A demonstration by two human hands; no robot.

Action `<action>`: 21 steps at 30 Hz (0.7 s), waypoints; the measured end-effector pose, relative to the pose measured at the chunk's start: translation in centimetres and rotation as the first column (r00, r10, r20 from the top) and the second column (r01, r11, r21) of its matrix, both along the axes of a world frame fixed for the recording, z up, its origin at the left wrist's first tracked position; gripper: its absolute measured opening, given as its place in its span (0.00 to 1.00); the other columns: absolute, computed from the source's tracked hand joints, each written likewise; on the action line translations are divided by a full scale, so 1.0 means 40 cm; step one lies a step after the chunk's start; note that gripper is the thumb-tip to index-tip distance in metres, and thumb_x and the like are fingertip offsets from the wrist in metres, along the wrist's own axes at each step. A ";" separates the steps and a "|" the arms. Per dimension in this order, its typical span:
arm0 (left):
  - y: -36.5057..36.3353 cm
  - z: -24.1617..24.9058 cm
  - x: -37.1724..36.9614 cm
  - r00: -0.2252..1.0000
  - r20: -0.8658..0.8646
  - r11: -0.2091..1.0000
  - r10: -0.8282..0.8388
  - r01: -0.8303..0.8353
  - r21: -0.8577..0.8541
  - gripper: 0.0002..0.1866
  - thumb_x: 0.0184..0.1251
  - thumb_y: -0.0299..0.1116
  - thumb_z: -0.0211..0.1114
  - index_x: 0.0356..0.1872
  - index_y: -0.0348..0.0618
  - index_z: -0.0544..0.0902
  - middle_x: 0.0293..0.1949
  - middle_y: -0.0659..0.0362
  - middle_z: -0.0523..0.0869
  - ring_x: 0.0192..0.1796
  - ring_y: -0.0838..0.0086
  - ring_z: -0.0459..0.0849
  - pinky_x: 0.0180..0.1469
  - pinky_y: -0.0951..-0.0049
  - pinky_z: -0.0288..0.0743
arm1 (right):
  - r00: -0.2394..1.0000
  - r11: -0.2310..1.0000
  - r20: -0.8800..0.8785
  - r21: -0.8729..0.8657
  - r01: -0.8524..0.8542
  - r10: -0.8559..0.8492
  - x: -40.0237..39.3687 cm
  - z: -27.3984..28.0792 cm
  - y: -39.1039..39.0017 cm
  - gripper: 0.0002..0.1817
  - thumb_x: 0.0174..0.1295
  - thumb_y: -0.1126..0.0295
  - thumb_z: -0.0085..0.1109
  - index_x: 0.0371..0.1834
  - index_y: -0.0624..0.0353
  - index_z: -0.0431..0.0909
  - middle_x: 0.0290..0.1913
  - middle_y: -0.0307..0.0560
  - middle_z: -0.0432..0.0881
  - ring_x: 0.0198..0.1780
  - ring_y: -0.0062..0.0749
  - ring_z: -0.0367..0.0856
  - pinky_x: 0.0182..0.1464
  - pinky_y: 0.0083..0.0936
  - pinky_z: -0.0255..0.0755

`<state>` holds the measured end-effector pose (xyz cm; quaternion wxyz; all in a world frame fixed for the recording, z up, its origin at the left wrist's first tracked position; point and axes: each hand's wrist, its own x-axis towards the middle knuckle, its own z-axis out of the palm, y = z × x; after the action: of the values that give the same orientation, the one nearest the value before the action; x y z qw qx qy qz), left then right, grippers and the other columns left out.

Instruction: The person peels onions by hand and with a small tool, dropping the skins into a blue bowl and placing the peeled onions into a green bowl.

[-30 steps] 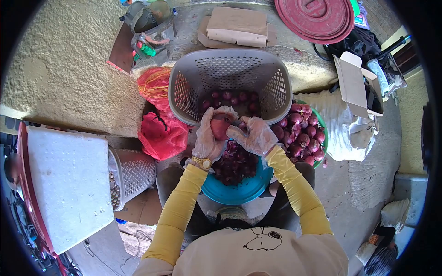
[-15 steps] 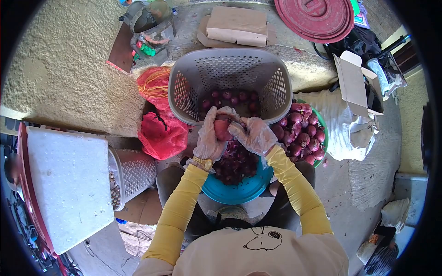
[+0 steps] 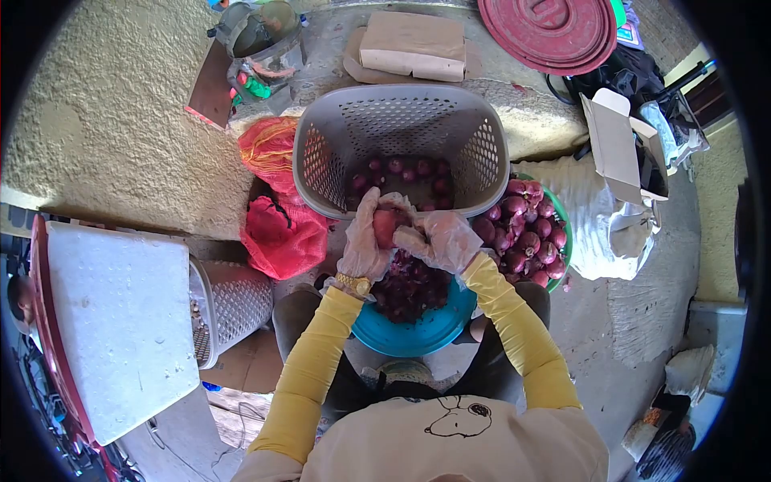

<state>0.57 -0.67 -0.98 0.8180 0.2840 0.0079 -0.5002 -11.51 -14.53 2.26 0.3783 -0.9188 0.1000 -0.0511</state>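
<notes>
1. White foam slab (image 3: pixel 120 321), lying on a red frame at my left, well apart from the work.
2. Grey perforated basket (image 3: pixel 321 153), in front of me beyond my hands; peeled red onions (image 3: pixel 397 170) lie on its floor.
3. Red lids (image 3: pixel 550 32), stacked at the far right edge.
4. Red mesh sacks (image 3: pixel 273 217), slumped just left of the basket.
5. Teal basin (image 3: pixel 401 337), between my knees under my hands, holding dark purple onion skins (image 3: pixel 409 289).
6. Green bowl (image 3: pixel 564 225), right of the basket and partly tucked beneath it, heaped with unpeeled onions (image 3: pixel 526 237).
7. Cardboard pieces (image 3: pixel 409 44), behind the basket.
8. My left hand (image 3: pixel 363 241), in a clear glove with a gold watch at the wrist, wrapped around one onion (image 3: pixel 385 226), fingers curled snugly.
9. My right hand (image 3: pixel 438 238), gloved, fingers bent against the onion's right side; whether it also grips a blade, I cannot tell.
10. The onion itself: held over the basket's near rim and above the teal basin.

Handling note, as I judge it: keep the left grip firm but not crushing, turn the onion against the right fingers so the skin lifts in whole sheets, and work over the basin so scraps fall there, not among the peeled ones.
</notes>
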 end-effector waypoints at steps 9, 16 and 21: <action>0.018 0.017 0.043 0.989 -0.141 0.998 0.040 -0.046 -0.038 0.26 0.85 0.52 0.54 0.50 0.34 0.82 0.53 0.48 0.85 0.58 0.55 0.85 0.66 0.47 0.80 | 0.940 0.913 -0.145 -0.234 -0.335 0.308 -0.013 0.020 0.007 0.27 0.66 0.37 0.67 0.39 0.52 0.89 0.28 0.53 0.86 0.32 0.56 0.87 0.35 0.46 0.78; 0.009 0.036 0.023 0.993 -0.113 0.999 0.035 -0.038 -0.023 0.28 0.86 0.52 0.52 0.55 0.31 0.81 0.53 0.47 0.85 0.60 0.54 0.84 0.66 0.53 0.81 | 0.975 0.955 0.144 -0.269 -0.123 0.166 -0.005 -0.006 -0.010 0.28 0.63 0.36 0.69 0.40 0.52 0.87 0.24 0.50 0.83 0.31 0.55 0.86 0.35 0.46 0.78; 0.011 0.028 0.025 1.000 0.024 1.000 0.002 -0.001 -0.030 0.29 0.87 0.53 0.49 0.56 0.31 0.81 0.54 0.48 0.85 0.57 0.55 0.85 0.62 0.56 0.82 | 0.985 0.983 0.170 -0.170 0.066 -0.037 -0.004 -0.010 -0.007 0.32 0.51 0.37 0.80 0.39 0.57 0.87 0.25 0.48 0.84 0.30 0.52 0.86 0.36 0.40 0.79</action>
<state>1.56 -0.24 0.12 0.8225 0.2778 -0.0092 -0.4962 -11.66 -14.81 1.86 0.3019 -0.9381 0.0873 -0.1458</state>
